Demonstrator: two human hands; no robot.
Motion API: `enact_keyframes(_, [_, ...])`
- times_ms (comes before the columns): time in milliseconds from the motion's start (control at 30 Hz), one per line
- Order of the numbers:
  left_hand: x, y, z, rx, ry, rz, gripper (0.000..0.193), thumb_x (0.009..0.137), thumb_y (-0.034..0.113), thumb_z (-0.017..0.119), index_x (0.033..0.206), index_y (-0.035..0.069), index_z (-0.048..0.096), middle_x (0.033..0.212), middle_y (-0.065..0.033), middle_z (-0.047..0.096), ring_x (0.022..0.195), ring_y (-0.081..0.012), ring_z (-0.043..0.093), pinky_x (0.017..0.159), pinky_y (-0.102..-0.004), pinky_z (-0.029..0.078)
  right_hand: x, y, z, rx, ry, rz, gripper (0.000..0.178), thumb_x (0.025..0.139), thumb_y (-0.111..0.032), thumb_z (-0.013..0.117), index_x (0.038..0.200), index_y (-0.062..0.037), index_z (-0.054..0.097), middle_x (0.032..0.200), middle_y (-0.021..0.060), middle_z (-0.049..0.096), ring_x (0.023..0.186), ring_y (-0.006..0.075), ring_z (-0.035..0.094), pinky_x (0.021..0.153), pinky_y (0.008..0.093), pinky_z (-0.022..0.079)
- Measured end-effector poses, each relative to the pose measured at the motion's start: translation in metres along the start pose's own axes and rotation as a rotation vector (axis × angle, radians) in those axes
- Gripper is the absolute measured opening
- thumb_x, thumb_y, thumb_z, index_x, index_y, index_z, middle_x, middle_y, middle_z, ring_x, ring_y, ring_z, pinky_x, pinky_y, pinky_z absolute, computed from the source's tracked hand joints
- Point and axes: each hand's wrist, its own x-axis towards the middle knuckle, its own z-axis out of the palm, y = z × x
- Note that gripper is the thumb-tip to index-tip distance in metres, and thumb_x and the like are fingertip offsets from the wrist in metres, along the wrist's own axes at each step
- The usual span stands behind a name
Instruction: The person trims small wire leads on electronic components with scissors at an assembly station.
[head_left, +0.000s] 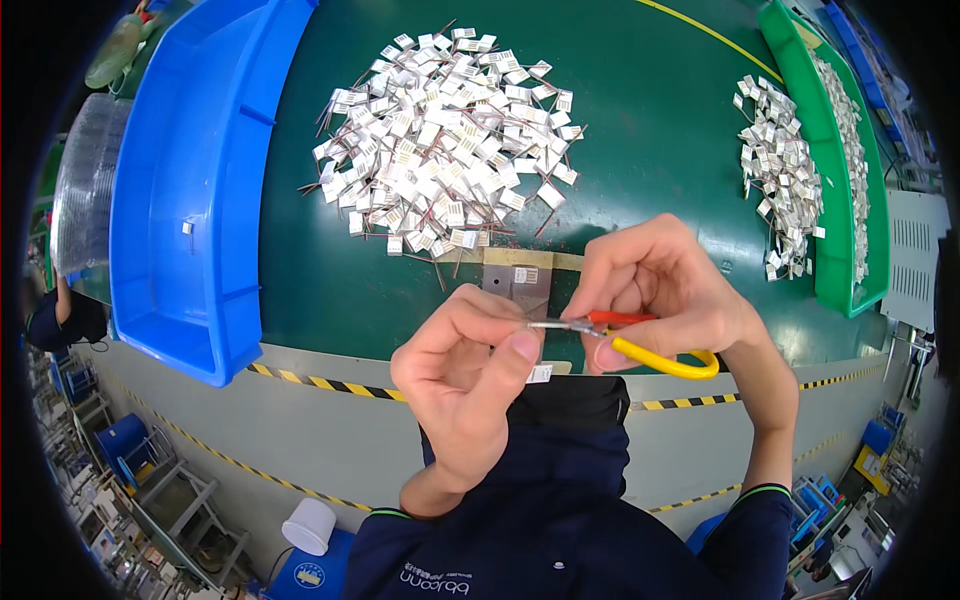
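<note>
My right hand is closed round a pair of small pliers with yellow and red handles. Their metal jaws point left and reach the fingertips of my left hand. Thumb and forefinger of the left hand are pinched together at the jaw tips; whatever they grip is hidden. Just below that thumb shows a small white piece with dark marks; I cannot tell if it is held. Beyond the hands, a grey metal plate carries one white connector. Behind it spreads a large pile of white connectors with short dark wires.
At the left stands a blue bin with one small white piece inside. On the right, a smaller connector pile lies beside a green bin filled with connectors. The green tabletop ends just in front of my body.
</note>
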Motion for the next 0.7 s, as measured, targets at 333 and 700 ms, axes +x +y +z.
enact_keyframes(333, [-0.0001, -0.0010, -0.0043, 0.007, -0.046, -0.024, 0.013, 0.077, 0.005, 0.063, 0.073, -0.003, 0.053, 0.075, -0.0104, 0.052, 0.072, -0.0170, 0.051, 0.068, -0.0278, 0.046, -0.0003, -0.0032, 0.0007, -0.001, -0.028, 0.037, 0.024, 0.067, 0.012, 0.070, 0.090, 0.0120, 0.064, 0.080, 0.0162, 0.069, 0.065, 0.0115, 0.067, 0.054, 0.0176, 0.048])
enact_keyframes(700, [0.0007, -0.0010, -0.0079, 0.034, -0.081, -0.020, 0.011, 0.077, 0.002, 0.063, 0.073, -0.003, 0.054, 0.075, -0.0102, 0.052, 0.072, -0.0180, 0.052, 0.069, -0.0290, 0.046, -0.0011, 0.0001, -0.0055, -0.063, -0.117, -0.033, 0.020, 0.077, 0.008, 0.069, 0.096, 0.0091, 0.063, 0.082, 0.0143, 0.070, 0.068, 0.0090, 0.067, 0.053, 0.0140, 0.045])
